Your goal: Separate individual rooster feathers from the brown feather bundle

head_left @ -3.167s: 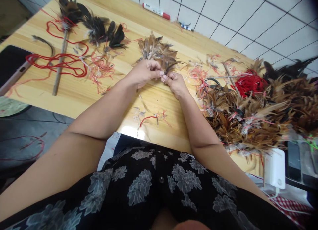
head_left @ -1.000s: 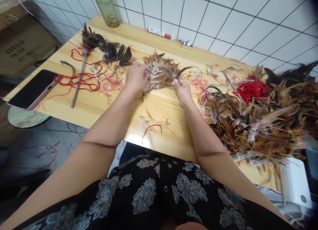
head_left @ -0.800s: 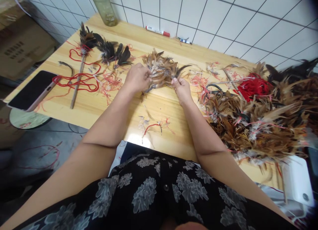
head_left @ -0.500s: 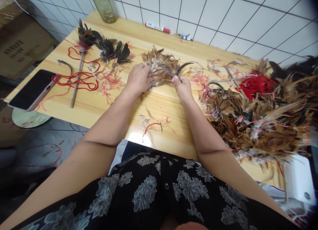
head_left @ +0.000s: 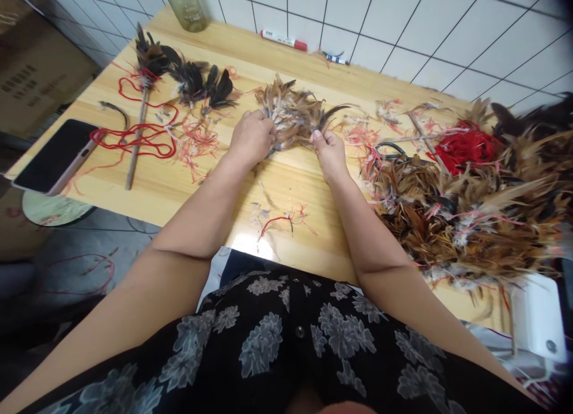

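Note:
A bunch of brown feathers (head_left: 293, 113) lies on the wooden table between my hands. My left hand (head_left: 253, 136) is closed at the bunch's left side, its fingertips partly hidden among the feathers. On the right side, my right hand (head_left: 329, 151) pinches a few feathers between thumb and fingers, with a dark curved feather sticking out above. To the left, a wooden stick (head_left: 138, 142) has dark feathers (head_left: 152, 56) bound to its top, and a loose red cord (head_left: 134, 141) lies across it. Small black feather bunches (head_left: 201, 86) lie beside it.
A large heap of brown feathers (head_left: 456, 223) covers the table's right, with a red string bundle (head_left: 468, 148) behind it. A phone (head_left: 54, 157) lies at the left edge. Markers (head_left: 284, 40) and a greenish bottle (head_left: 185, 8) are near the tiled wall. String scraps (head_left: 197, 142) are scattered about.
The whole view has shifted slightly. Both hands stay at the brown feather bunch, with only slight movement of the fingers.

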Demonstrator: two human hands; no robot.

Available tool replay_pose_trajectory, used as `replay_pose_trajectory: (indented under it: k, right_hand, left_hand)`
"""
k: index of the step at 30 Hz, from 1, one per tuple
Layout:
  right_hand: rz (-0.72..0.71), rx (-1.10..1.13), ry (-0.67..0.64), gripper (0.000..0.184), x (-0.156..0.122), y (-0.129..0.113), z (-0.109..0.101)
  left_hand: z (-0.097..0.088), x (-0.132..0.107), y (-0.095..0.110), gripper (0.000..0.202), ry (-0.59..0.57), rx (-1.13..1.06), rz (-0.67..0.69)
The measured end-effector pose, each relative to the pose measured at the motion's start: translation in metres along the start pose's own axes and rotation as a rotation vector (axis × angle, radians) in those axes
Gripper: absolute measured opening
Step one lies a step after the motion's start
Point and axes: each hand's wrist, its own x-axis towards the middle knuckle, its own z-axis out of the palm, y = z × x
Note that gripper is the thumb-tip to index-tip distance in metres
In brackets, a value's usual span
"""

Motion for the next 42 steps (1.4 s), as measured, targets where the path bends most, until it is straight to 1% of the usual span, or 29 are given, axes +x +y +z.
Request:
replay_pose_trajectory:
  k: [2,4,6,8,10,13,16,19,22,24,29,32,37,42]
  right_hand:
    - [-0.009,-0.012,0.044,0.067,-0.002,-0.007,0.003]
    - [-0.004,-0.016,0.097,0.064,-0.002,-0.008,0.006]
    - [0.016,-0.01,0.158,0.062,0.0,-0.003,0.007]
    - [0.036,-0.005,0.199,0.06,0.004,0.006,0.007]
    - [0.043,-0.012,0.217,0.059,0.006,0.015,0.005]
    - [0.048,-0.025,0.219,0.06,0.007,0.02,0.004]
    - [0.061,-0.016,0.211,0.064,0.005,0.014,0.008]
    - [0.074,0.015,0.196,0.065,0.002,0.007,0.014]
    - [0.081,0.036,0.17,0.067,0.001,0.003,0.018]
    - [0.085,0.009,0.158,0.071,0.001,0.004,0.019]
    - [0.045,-0.111,0.121,0.076,0.003,0.007,0.018]
    - [0.006,-0.188,0.103,0.075,0.005,0.009,0.017]
    - [-0.01,-0.301,0.054,0.065,0.008,0.019,0.016]
    - [-0.054,-0.339,0.013,0.056,0.012,0.03,0.014]
  left_hand:
    - [-0.002,0.0,0.001,0.032,0.016,-0.011,0.01]
    - [-0.004,0.0,0.006,0.034,0.045,-0.054,0.009]
    - [-0.005,0.0,0.013,0.034,0.092,-0.131,-0.013]
    - [-0.004,-0.001,0.022,0.035,0.116,-0.268,-0.06]
    - [-0.002,-0.003,0.031,0.038,0.08,-0.461,-0.125]
    - [0.003,-0.008,0.046,0.045,-0.042,-0.723,-0.221]
    - [0.009,-0.013,0.057,0.048,-0.121,-0.823,-0.288]
    - [0.017,-0.016,0.061,0.049,-0.166,-0.837,-0.32]
    - [0.025,-0.018,0.057,0.051,-0.184,-0.82,-0.302]
    - [0.03,-0.017,0.052,0.052,-0.146,-0.782,-0.276]
    - [0.041,-0.014,0.047,0.05,0.032,-0.689,-0.233]
    - [0.043,-0.013,0.047,0.049,0.063,-0.673,-0.22]
    - [0.044,-0.015,0.049,0.048,0.046,-0.69,-0.226]
    - [0.042,-0.019,0.056,0.044,0.023,-0.699,-0.254]
